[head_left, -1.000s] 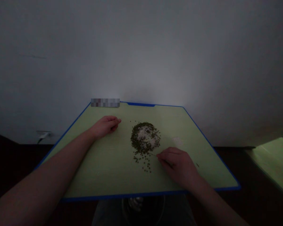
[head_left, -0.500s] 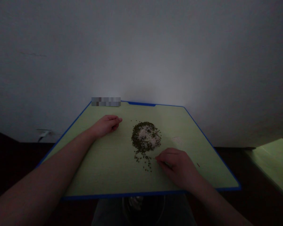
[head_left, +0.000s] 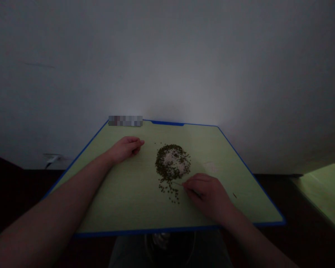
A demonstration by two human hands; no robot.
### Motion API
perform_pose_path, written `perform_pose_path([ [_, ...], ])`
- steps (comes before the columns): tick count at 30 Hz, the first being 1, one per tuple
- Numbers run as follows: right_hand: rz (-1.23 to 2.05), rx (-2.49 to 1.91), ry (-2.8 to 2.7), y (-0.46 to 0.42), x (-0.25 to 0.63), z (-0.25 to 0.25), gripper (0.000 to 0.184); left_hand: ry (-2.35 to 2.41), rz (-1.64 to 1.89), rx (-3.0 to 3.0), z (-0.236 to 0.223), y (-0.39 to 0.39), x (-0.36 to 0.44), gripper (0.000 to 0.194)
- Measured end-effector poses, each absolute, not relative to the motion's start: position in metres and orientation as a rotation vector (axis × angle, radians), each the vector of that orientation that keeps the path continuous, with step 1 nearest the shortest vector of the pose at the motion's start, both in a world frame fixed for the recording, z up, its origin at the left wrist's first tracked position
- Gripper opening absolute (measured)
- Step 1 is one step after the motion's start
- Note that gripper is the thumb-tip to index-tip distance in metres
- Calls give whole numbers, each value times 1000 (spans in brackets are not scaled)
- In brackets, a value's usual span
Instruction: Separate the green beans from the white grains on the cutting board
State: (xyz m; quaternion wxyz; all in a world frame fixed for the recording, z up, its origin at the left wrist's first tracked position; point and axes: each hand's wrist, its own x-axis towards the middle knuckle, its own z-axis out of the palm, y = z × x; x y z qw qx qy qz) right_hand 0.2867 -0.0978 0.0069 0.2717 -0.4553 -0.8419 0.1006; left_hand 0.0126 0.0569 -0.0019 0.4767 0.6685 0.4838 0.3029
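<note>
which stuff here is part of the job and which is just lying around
In use: right hand, thin pick, dark green seeds, white grains, left hand, green cutting board
Lying about: second green board, wall plug, reddish speck

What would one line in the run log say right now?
left hand: empty, resting on green cutting board | right hand: holding thin stick | stick tip: beside dark green seeds around white grains

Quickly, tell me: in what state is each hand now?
Left hand: loosely curled, holding nothing visible.
Right hand: closed, holding a thin pale stick.
</note>
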Motion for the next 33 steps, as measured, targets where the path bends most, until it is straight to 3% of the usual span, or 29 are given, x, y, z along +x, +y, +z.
perform_pose_path([
  [23, 257, -1166, -2318, -121, 285, 1, 20, 1182, 714, 1620, 1, 57, 15, 36],
  [33, -15, -1316, -2372, -128, 267, -6, 18, 1172, 725, 1625, 1, 57, 14, 37],
])
